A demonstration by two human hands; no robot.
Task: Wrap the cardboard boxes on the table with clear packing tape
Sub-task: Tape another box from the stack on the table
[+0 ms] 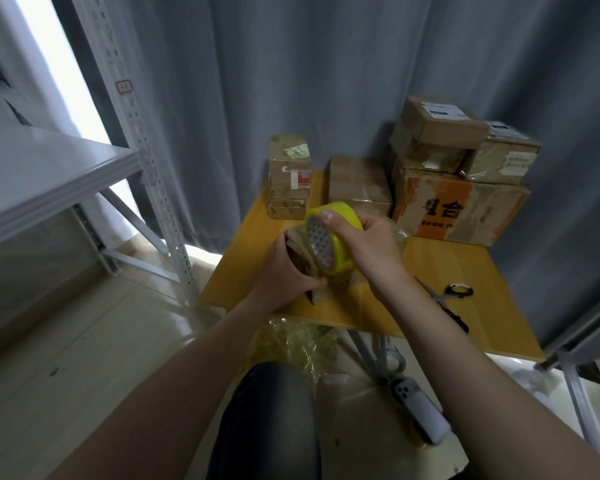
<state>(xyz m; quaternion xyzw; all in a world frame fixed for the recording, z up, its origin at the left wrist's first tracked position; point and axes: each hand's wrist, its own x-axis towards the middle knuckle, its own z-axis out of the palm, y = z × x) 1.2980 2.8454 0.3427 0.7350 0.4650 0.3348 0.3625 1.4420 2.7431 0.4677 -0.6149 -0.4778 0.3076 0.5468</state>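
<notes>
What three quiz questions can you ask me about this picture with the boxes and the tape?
1. True or false: the scissors lie on the table.
2. Pick one: the right hand grips A) the scissors, B) the yellow tape roll, C) nothing.
3. Fill in the blank: the left hand holds a small cardboard ____.

Key: 1 true; 2 B; 3 box.
</notes>
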